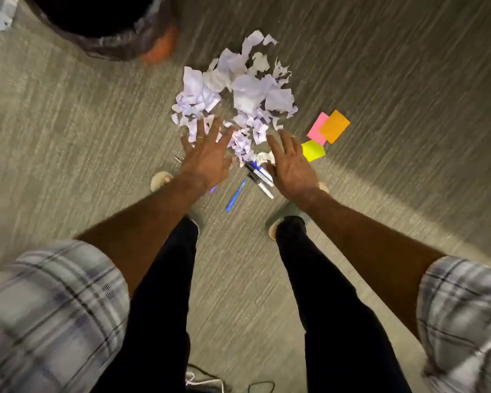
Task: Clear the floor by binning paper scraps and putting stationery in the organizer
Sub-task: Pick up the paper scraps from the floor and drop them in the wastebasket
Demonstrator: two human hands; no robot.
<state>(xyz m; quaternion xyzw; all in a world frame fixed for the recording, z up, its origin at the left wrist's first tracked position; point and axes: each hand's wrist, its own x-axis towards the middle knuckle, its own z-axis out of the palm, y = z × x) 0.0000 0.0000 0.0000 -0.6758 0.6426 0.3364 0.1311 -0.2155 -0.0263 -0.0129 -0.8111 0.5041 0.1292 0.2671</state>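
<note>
At the far left of the floor [408, 80], the bin [111, 45] with its dark liner is standing open-mouthed, well apart from the person's feet. Nearer, the left hand [207, 160] is reaching down with fingers spread wide and holding nothing. Its fingertips are overlapping the near-left edge of the paper scraps [238, 89], though I cannot tell whether they are touching paper. Just left of that hand a small metal item [177, 158] is lying, too blurred to name. The scraps are lying heaped mid-floor, right of the bin and beyond both hands. They are torn, crumpled white pieces that are looking very light, soft and loose. They should be crushing without harm but spilling from any pinch, so scooping from both flanks with the palms closing under the heap is looking like the surer hold. Between the hands, a cluster of markers [260, 177] and a blue pen [234, 195] are lying near the heap's near tip. These are looking stiff, light and apt to roll, and best taken across the barrel. The right hand [294, 165] is hovering spread and empty at the heap's near-right edge. Right of it, pink [315, 130], orange [335, 126] and yellow [312, 150] sticky notes are lying flat, thin enough to be needing a fingertip under an edge. No organizer is showing.
</note>
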